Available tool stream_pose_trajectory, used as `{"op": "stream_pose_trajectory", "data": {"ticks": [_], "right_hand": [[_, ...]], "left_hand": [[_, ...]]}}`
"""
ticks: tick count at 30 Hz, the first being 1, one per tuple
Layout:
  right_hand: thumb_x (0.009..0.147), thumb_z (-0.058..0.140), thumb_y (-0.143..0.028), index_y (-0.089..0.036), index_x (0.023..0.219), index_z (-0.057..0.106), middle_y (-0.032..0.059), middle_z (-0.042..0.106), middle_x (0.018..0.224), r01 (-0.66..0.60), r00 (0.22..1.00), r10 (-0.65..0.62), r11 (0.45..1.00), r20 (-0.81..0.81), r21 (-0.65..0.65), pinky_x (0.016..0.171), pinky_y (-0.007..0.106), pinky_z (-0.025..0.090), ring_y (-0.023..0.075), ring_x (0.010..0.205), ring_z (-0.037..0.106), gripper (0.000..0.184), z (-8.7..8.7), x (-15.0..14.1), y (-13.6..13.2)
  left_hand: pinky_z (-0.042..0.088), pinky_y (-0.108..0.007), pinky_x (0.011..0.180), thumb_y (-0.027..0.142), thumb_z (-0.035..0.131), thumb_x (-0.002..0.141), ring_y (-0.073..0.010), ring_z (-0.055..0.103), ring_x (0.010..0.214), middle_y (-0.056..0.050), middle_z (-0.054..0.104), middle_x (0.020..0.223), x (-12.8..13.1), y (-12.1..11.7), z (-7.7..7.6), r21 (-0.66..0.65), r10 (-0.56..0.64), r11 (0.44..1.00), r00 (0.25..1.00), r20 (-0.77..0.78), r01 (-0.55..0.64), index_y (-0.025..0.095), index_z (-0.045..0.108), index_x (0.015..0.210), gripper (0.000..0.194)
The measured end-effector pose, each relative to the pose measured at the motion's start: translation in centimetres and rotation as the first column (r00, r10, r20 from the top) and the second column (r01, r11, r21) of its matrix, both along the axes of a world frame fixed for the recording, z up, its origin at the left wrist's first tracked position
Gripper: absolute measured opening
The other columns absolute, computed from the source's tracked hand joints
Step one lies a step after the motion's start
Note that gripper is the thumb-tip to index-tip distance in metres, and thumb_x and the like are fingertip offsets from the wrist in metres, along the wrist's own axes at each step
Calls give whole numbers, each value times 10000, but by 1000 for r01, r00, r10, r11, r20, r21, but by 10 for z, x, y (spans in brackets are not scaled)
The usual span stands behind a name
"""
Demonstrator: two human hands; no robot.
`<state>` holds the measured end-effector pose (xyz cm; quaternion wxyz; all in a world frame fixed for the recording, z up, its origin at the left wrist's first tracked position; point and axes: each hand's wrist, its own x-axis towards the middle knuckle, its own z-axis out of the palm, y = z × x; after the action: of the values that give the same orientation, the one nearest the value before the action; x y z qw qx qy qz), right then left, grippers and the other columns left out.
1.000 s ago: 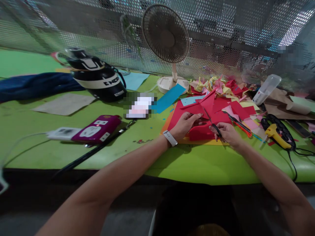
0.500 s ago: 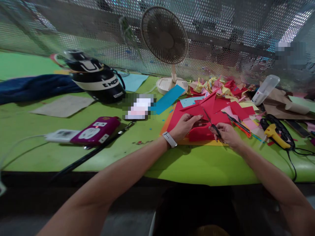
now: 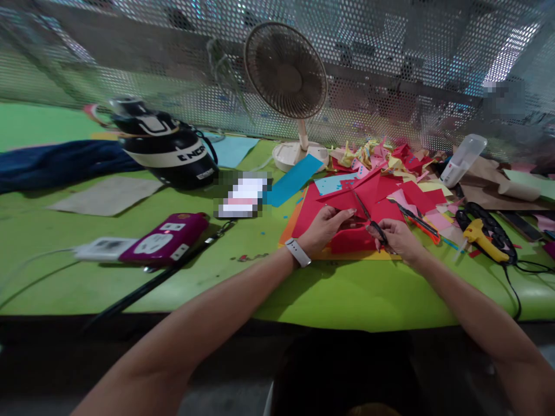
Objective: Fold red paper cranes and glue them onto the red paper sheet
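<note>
My right hand is closed around the dark handles of a pair of scissors, whose blades point up and left over red paper. My left hand, with a watch on its wrist, pinches a piece of red paper just left of the blades. Beneath both hands lie more red sheets and an orange-yellow sheet. Part of the held piece is hidden by my fingers. To the right of the scissors rests a utility knife.
Paper scraps are heaped behind my hands. A fan stands at the back, with a blue strip before it. Leftward are a phone, a purple power strip and a black jug. A yellow glue gun lies right.
The view has shifted slightly, so things sit a little lower and further left. Both hands keep their hold. The red flap above the scissors lies lower than before.
</note>
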<state>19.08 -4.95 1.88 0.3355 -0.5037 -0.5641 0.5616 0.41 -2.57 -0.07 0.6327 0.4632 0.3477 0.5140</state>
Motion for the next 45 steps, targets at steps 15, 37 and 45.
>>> {"op": "stream_pose_trajectory", "data": {"ticks": [15, 37, 45], "right_hand": [[599, 817, -625, -208, 652, 495, -60, 535, 467, 8, 999, -9, 1000, 32, 6, 353, 203, 193, 41, 359, 339, 529, 3, -1, -1], [641, 853, -528, -192, 636, 525, -37, 615, 469, -36, 994, 40, 999, 103, -40, 323, 185, 244, 27, 313, 346, 470, 17, 8, 1], [676, 821, -546, -184, 696, 605, 14, 696, 617, -77, 961, 52, 994, 273, 83, 387, 206, 367, 58, 396, 458, 422, 35, 43, 12]], "left_hand": [[571, -426, 937, 487, 831, 676, -292, 753, 899, -137, 777, 819, -2, 0, 1, 16, -27, 999, 999, -20, 27, 135, 724, 722, 371], [607, -377, 759, 443, 803, 647, -261, 745, 778, -86, 759, 741, -9, 12, -8, 5, 193, 981, 975, -113, -194, 142, 700, 724, 327], [598, -400, 817, 415, 784, 607, -266, 748, 776, -96, 751, 691, -8, 15, -4, 16, 136, 991, 989, -50, -135, 145, 669, 656, 298]]}}
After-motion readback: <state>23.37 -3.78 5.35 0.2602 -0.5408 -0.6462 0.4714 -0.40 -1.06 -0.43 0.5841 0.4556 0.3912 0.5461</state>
